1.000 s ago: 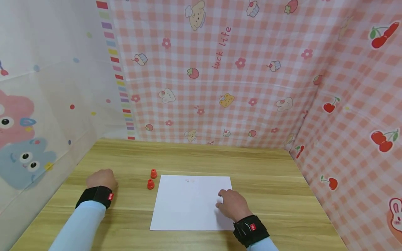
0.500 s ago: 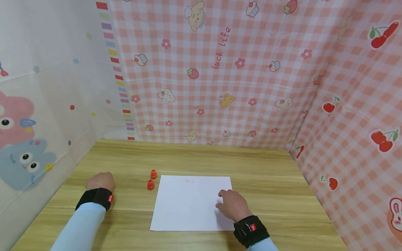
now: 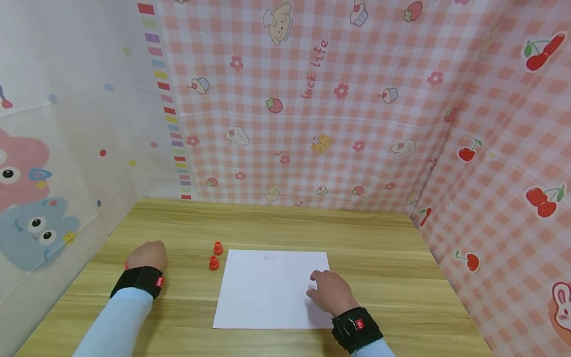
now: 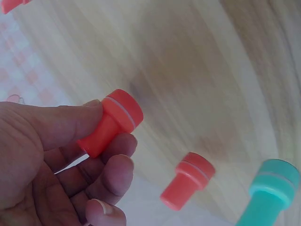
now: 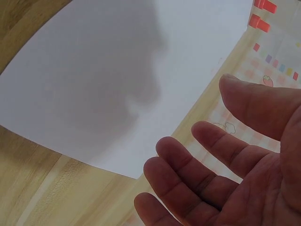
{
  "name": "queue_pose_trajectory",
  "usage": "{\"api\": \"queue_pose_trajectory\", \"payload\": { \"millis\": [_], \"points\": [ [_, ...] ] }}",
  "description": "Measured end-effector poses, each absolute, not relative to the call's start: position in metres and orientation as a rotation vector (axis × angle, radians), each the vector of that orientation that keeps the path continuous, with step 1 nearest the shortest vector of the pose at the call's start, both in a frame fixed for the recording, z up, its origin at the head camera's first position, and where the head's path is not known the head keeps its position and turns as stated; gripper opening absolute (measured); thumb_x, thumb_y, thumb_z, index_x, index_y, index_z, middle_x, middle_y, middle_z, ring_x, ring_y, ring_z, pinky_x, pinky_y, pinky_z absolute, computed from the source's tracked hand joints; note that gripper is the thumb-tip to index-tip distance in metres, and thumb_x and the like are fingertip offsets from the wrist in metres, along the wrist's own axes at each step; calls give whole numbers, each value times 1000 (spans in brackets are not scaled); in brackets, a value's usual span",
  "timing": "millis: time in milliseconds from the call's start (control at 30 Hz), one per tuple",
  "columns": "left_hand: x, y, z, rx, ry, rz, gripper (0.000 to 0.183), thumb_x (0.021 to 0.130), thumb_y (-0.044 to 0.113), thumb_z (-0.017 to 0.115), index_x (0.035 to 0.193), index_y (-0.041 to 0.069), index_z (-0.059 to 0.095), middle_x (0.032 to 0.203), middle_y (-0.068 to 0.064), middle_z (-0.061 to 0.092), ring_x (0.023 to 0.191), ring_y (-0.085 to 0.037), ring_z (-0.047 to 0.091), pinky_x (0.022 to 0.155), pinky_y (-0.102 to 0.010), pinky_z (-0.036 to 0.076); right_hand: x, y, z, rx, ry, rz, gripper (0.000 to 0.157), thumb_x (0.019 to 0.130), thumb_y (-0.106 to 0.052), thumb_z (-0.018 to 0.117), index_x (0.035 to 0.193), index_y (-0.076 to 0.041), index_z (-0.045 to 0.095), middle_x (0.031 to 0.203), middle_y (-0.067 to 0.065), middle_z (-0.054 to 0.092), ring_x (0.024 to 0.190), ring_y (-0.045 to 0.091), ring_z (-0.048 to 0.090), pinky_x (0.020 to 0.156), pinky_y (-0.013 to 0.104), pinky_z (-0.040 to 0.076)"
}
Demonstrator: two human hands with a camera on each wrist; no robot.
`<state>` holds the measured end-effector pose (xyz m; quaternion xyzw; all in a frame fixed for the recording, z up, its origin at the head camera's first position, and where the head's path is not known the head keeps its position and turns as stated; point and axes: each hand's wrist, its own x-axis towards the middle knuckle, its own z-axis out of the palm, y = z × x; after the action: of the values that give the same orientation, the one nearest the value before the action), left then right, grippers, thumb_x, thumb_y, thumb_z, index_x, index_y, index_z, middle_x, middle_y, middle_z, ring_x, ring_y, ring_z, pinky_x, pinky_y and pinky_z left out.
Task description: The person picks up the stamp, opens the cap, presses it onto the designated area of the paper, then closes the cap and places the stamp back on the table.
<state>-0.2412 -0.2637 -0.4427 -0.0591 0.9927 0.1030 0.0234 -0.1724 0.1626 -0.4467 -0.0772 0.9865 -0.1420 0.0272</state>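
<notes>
My left hand [image 3: 149, 258] is over the left part of the table. In the left wrist view its thumb and fingers pinch a red toy stamp [image 4: 123, 113]. Near it on the table are another red stamp [image 4: 188, 181] and a teal stamp [image 4: 270, 193], cut off by the frame's edge. The head view hides the teal stamp and nearly all of these red ones behind the left hand. My right hand [image 3: 333, 292] is over the right edge of a white sheet of paper [image 3: 267, 292], fingers spread and holding nothing; its shadow falls on the sheet.
Two red stamps, a farther one [image 3: 218, 248] and a nearer one [image 3: 214, 263], stand between the left hand and the paper. Small faint orange marks [image 3: 269, 258] show near the sheet's far edge. Patterned cloth [image 3: 290, 148] hangs behind the wooden table [image 3: 379, 243] and along both sides.
My left hand has drawn back a little, then moved slightly forward and to the right; a bit of red now shows at its left side. My right hand has stayed in place.
</notes>
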Motion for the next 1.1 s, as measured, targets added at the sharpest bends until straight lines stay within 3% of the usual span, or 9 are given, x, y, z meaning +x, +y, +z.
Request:
{"api": "queue_pose_trajectory", "payload": {
  "millis": [200,533,867,1100],
  "points": [
    [-242,-256,-440,-122,3117,340,14,91,-5,51,86,-8,64,77,-21,63,65,-28,56,56,-45,49,-172,163,-448,-247,3049,-439,30,84,-21,78,106,-3,70,94,13,69,85,29,64,75,43,51],
    [-244,-232,-427,45,3133,350,8,86,-2,61,91,-9,65,77,-17,64,66,-27,56,63,-47,51,-171,162,-450,-239,3048,-440,29,84,-21,78,106,-3,70,94,13,69,83,27,62,74,43,50],
    [-246,-203,-421,43,3118,447,17,92,5,61,102,-9,62,82,-18,64,70,-30,58,65,-48,51,-172,162,-451,-220,3045,-430,28,86,-21,77,105,-3,70,94,13,69,82,27,62,75,43,51],
    [-246,-183,-425,68,3121,535,16,93,11,65,98,-3,62,80,-12,63,69,-28,58,63,-44,50,-175,162,-453,-186,3045,-438,27,87,-22,76,105,-3,71,94,13,69,82,26,62,76,43,51]
  ]
}}
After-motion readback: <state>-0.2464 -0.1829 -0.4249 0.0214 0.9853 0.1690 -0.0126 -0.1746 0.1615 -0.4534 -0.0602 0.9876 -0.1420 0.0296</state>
